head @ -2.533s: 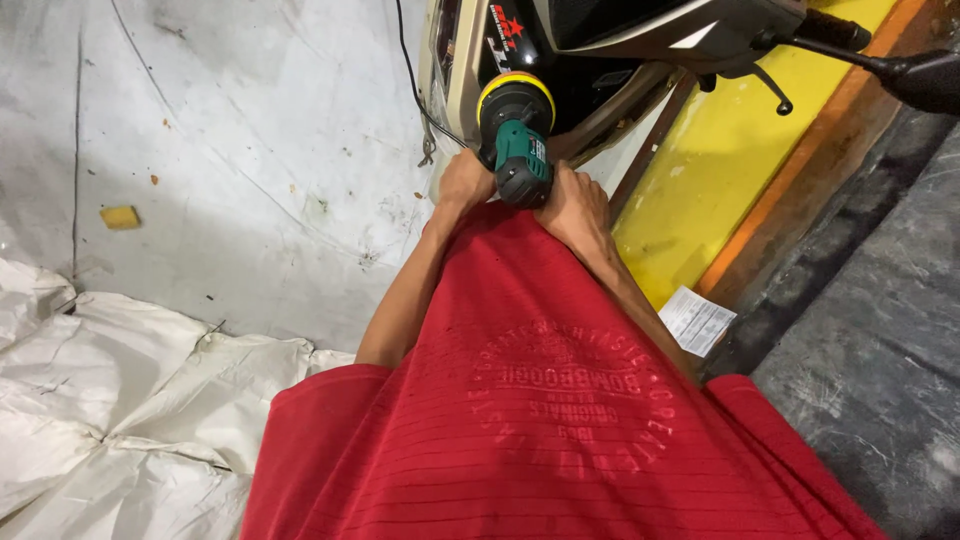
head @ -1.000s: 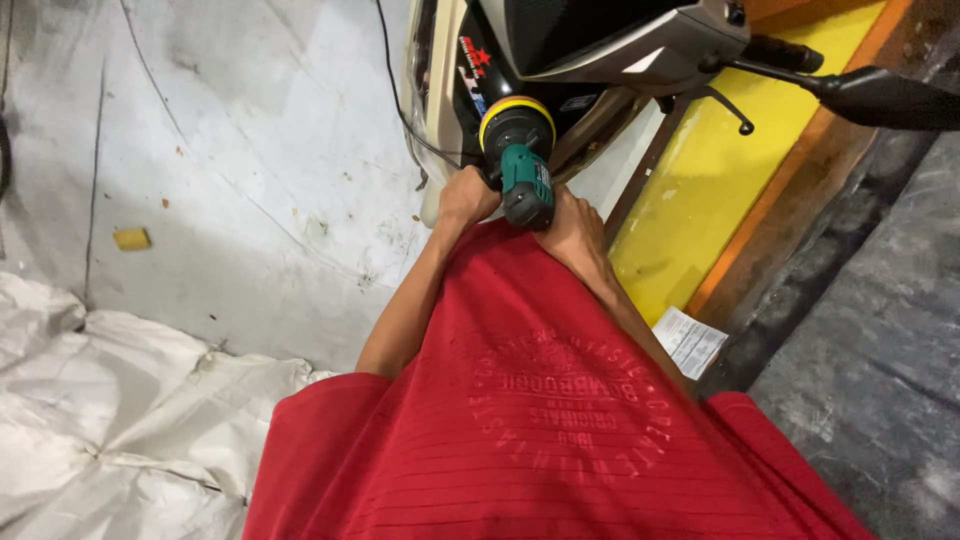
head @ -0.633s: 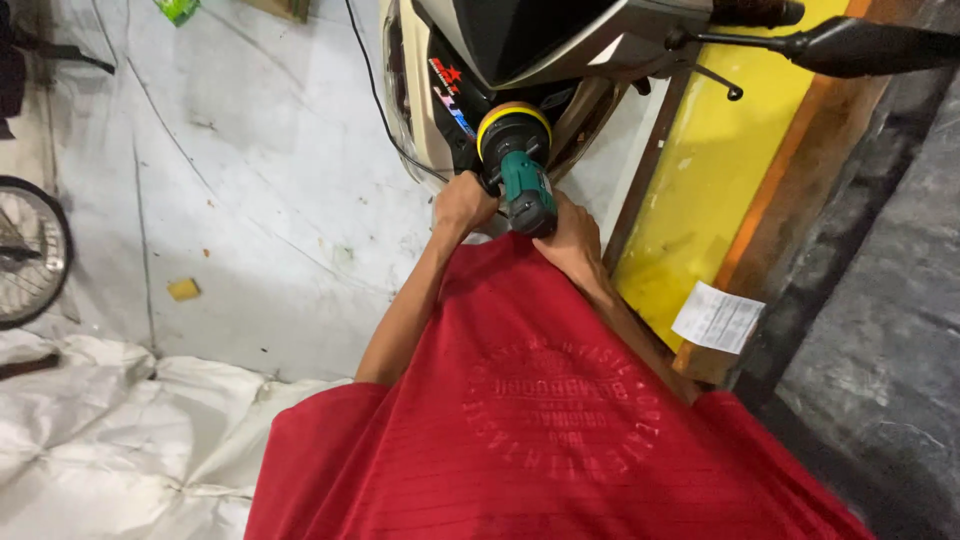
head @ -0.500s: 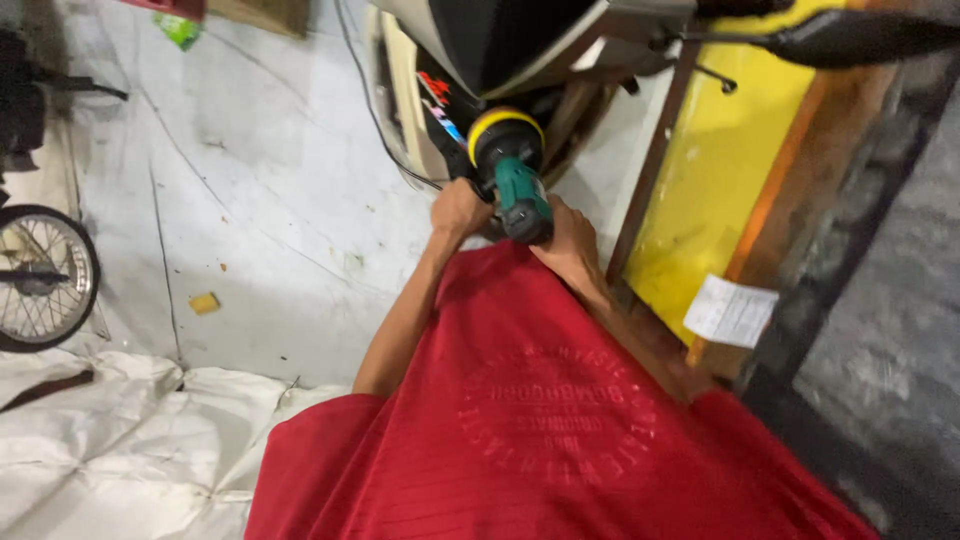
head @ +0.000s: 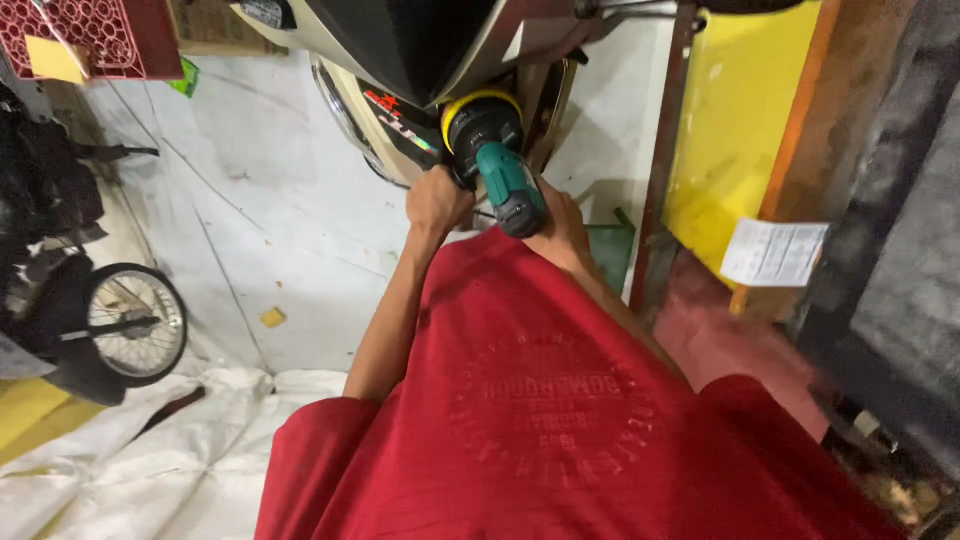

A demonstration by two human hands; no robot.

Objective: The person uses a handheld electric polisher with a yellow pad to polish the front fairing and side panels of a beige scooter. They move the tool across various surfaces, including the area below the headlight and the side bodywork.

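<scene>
I look down over my red shirt at a green and black power polisher (head: 505, 180) with a yellow-rimmed pad pressed against the cream and black body of a scooter (head: 400, 60). My left hand (head: 437, 200) grips the polisher near its head. Gripping the green body of the tool from the right side is my right hand (head: 562, 228). Both forearms reach forward from under the shirt.
A small wheel of a parked bike (head: 135, 322) stands at the left. White sheeting (head: 150, 460) lies on the floor below it. A yellow board (head: 735, 130) with a paper sheet (head: 775, 252) leans at the right. A red crate (head: 85, 35) sits top left.
The view has tilted and shifted, bringing the small wheel and red crate into sight at the left. Both hands stay on the polisher against the scooter.
</scene>
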